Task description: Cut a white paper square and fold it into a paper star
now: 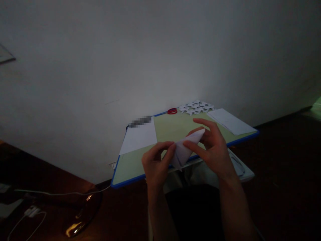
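A folded piece of white paper (184, 152), pointed at its upper right and lower ends, is held in the air over the table's near edge. My left hand (157, 160) pinches its left side between thumb and fingertips. On the other side, my right hand (212, 147) grips the paper with the thumb in front and fingers behind; its index finger is raised off the paper. The fingers behind the paper are partly hidden.
The pale green table (173, 125) has a blue rim and stands against the wall. On it lie a white sheet (139, 137), red-handled scissors (172, 111), several folded paper pieces (197, 107) and a paper stack (232, 121). A white cable (62, 193) runs at the left.
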Motion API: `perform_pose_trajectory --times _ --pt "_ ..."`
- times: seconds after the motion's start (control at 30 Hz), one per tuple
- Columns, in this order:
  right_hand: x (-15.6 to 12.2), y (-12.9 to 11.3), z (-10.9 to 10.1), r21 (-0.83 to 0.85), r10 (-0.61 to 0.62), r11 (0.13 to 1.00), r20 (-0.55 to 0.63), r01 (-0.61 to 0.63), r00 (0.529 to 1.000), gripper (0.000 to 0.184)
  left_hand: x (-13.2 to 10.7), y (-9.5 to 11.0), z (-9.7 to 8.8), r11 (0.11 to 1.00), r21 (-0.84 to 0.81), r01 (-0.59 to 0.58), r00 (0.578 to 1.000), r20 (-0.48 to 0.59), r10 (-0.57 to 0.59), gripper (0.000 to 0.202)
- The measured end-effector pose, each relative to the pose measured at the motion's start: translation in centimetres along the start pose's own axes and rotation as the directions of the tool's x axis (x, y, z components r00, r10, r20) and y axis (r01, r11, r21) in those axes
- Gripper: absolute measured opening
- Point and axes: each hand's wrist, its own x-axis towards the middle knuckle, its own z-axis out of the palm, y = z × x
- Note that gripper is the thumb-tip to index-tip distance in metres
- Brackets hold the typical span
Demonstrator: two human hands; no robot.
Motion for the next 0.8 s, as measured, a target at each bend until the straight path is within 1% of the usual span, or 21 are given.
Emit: perform_pose_trajectory --times 0.07,0.17,0.4,0.5,0.57,0.67,0.8 --pt "0.0 0.0 0.0 0.032 0.012 0.999 -0.009 -0.012 1.000 0.067 0.0 0.0 0.0 1.000 0.004 0.007 1.000 -0.014 -0.007 0.005" --pt "0.2 0.2 -0.2 0.036 0.031 0.999 -0.030 -0.030 0.999 0.067 0.1 0.1 0.1 1.000 -0.007 0.015 0.999 -0.033 -0.015 0.005" --pt "0.5 0.6 -0.8 0.067 0.078 0.995 -0.055 -0.075 0.995 0.057 0.0 -0.2 0.3 0.999 -0.007 0.036 0.998 -0.052 -0.037 0.006" --pt "0.5 0.7 -1.2 0.086 0.082 0.993 -0.051 -0.078 0.995 0.045 0.0 -0.2 0.3 0.999 -0.012 0.049 0.997 -0.062 -0.050 0.007" --pt "0.4 0.9 -1.8 0.096 0.069 0.993 -0.012 -0.067 0.998 0.034 0.1 -0.3 0.0 0.998 -0.017 0.067 0.996 -0.051 -0.068 0.008" --pt "0.2 1.2 -3.0 0.068 0.028 0.997 0.084 -0.034 0.996 0.024 0.1 -0.3 -0.6 0.996 0.003 0.085 0.996 0.002 -0.085 0.005" --pt "0.0 1.3 -4.7 -0.041 -0.021 0.999 0.159 0.028 0.987 0.019 0.1 -0.6 -1.6 0.997 0.075 0.023 0.997 0.078 -0.029 0.002"
